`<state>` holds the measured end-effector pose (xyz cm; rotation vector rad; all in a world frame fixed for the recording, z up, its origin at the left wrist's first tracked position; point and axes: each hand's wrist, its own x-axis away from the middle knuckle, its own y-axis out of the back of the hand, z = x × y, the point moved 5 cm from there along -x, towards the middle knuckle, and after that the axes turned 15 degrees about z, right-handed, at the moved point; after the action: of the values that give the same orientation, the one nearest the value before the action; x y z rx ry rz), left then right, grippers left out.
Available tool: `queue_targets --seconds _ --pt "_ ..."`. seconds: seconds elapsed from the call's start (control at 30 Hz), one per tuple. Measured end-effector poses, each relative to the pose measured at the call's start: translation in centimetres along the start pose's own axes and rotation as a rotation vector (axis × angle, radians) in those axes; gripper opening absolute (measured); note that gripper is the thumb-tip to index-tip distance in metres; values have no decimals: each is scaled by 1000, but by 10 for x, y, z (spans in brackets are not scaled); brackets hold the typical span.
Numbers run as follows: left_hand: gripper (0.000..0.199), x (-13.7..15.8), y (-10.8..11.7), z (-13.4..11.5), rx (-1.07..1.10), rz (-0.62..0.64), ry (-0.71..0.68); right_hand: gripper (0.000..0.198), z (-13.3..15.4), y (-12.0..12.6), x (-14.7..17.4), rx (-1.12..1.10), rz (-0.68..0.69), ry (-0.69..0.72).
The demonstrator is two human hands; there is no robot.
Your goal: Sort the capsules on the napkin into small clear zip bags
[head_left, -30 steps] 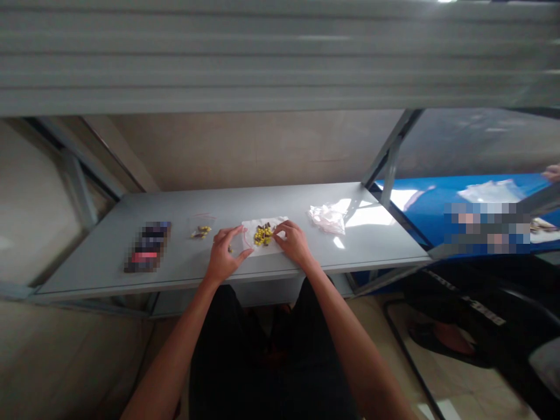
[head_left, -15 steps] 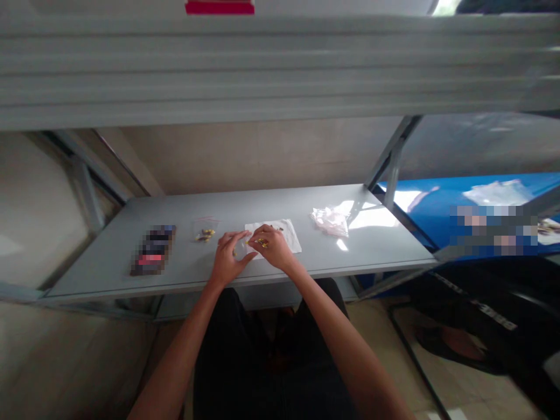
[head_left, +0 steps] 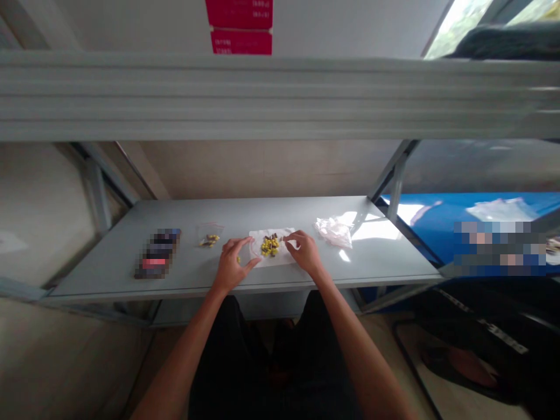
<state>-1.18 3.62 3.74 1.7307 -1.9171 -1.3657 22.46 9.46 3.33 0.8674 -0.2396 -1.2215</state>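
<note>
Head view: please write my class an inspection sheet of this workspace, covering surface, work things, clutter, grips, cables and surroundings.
Surface: grey table, bright patches at right.
Job's things: yellow-and-dark pieces over a white sheet; clear bag with more pieces, further left.
Clutter: pixelated dark item at left; crumpled plastic at right.
Grips: left hand, thumb and fingers parted, by the sheet's left edge; right hand, fingertips close together, by its right; contents unclear.
Cables: nothing seen.
Surroundings: red boxes above; blue table and another person's foot at right.
</note>
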Motion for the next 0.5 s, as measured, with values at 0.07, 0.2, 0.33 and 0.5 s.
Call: queue_targets --seconds 0.07,0.2,0.33,0.5 --pt "51 0 0 1 1 0 -2 23 -1 -4 1 59 54 19" --pt "51 0 0 3 -12 4 -10 17 5 -15 -3 163 91 -13" --pt "50 0 -1 3 -23 13 -10 13 4 -19 -3 153 110 -22" --pt "51 0 -2 2 -48 12 -5 11 4 -12 1 42 58 22"
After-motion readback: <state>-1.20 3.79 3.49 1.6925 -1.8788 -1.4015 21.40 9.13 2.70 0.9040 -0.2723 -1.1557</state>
